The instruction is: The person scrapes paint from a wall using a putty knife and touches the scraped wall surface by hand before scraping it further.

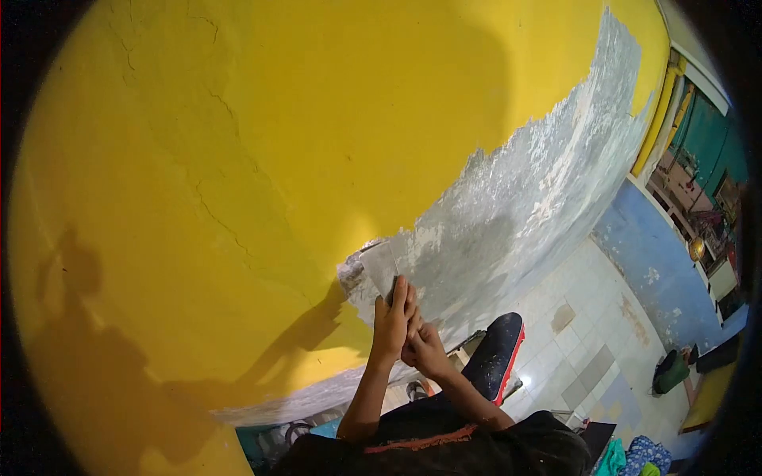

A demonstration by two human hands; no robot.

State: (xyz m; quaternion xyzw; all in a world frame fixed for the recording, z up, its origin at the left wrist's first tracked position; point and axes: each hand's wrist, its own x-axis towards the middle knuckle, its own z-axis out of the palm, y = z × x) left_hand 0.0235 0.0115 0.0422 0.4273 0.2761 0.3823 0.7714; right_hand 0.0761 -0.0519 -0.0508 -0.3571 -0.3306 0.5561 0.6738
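Observation:
A scraper [379, 263] with a wide flat blade lies against the wall, its blade at the border of the yellow paint [302, 159] and the bare grey patch [476, 230]. My left hand [390, 327] is closed round the handle, with a finger stretched up toward the blade. Just below and to the right, my right hand [427, 349] is closed on the lower end of the same handle. Most of the handle is hidden by my fingers. A ragged paint edge runs from the blade up to the right.
Thin cracks [218, 214] mark the yellow paint at left. My shod foot [505, 337] is over the pale tiled floor [548, 317]. A low blue wall [655, 258] stands at right. Cloths [647, 454] lie at lower right, and several items sit along the wall's foot.

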